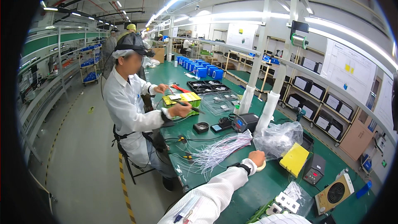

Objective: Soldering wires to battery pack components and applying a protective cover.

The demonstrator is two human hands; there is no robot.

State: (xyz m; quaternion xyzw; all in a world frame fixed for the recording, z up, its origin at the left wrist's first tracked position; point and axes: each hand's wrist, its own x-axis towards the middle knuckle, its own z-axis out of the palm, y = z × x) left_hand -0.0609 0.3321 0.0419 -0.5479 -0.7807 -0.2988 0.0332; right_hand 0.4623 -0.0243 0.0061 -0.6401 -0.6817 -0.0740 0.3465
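My left arm, in a white sleeve with a black wristband, reaches across the green bench. My left hand [256, 157] is closed at a roll of pale yellow tape [261, 166], its fingers partly hidden. Just left of it spreads a bundle of thin white and purple wires [219, 149]. A crumpled clear plastic bag [280, 139] and a yellow block [294, 159] are to its right. At the lower edge, a green pack with white pieces [284, 202] sits beside another piece of my white clothing. My right hand is out of view.
A co-worker [132, 87] sits at the left, hands at a yellow-green pack [182, 98], holding a black-handled tool. Along the bench stand a soldering station [245, 121], a second control box [314, 169], a small fan [335, 193] and a white-wrapped post [267, 110].
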